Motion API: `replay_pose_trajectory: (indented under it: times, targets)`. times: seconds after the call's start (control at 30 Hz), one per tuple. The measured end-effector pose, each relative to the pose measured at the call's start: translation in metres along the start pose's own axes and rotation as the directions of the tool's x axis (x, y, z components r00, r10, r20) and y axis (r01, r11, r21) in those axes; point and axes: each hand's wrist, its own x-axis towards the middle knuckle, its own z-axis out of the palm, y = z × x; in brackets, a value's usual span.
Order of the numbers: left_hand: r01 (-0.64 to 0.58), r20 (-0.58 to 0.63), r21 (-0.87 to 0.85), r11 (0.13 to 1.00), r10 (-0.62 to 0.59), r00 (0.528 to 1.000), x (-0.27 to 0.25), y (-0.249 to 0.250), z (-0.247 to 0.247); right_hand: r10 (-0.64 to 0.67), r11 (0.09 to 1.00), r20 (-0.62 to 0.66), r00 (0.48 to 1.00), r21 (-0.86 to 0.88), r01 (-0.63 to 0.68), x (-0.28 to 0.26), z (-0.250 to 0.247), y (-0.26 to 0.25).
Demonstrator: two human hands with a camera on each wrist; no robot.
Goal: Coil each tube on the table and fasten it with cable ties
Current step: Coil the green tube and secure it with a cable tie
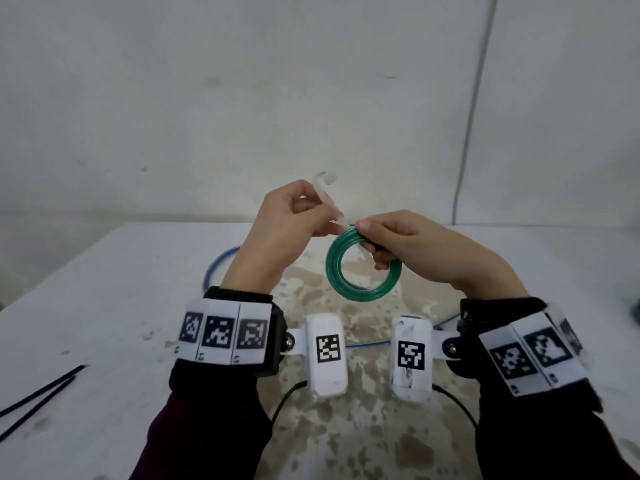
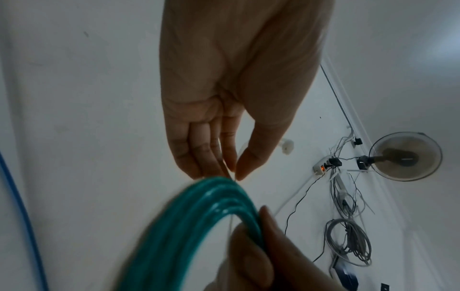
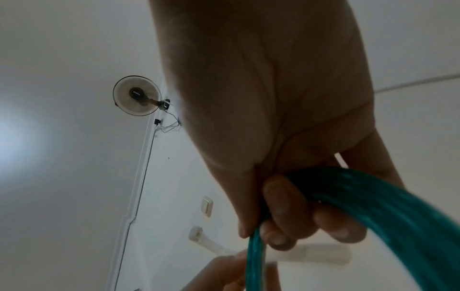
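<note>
Aloft, green coil (image 1: 363, 268) between hands

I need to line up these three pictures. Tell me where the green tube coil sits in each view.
Head: the green tube coil hangs at centre, held above the table by the right hand.
Left wrist: bottom centre, sweeping up to the left hand.
Right wrist: lower right, gripped.
Shared landmark: the white cable tie beside the coil.

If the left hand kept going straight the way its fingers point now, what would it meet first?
Probably the right hand, gripping the green tube coil: the left hand, pinching a white cable tie, points right at it, though depth is unclear.
</note>
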Motion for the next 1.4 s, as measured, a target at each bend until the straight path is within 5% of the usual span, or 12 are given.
replay_pose_trajectory:
  times: [0.43, 0.97, 1.23, 1.4]
  targets:
    - [0.04, 0.122, 0.036, 0.999, -0.044, 0.992, -0.011, 0.009, -0.008, -0.118, 0.993, -0.004, 0.993, 0.018, 0.118, 0.007, 0.011, -0.005]
    - [0.028, 0.188, 0.05, 0.998, -0.037, 0.981, -0.011, 0.007, -0.007, -0.177, 0.981, -0.159, 0.971, -0.114, 0.159, 0.011, 0.015, -0.007]
    - [-0.115, 0.014, 0.053, 0.992, 0.115, 0.993, -0.009, 0.005, 0.003, -0.111, 0.994, -0.195, 0.974, -0.016, 0.11, 0.007, 0.018, -0.012]
    - [-0.124, -0.035, 0.035, 0.992, 0.125, 0.992, -0.009, 0.002, -0.002, -0.343, 0.939, -0.175, 0.923, -0.093, 0.331, -0.008, 0.003, -0.023]
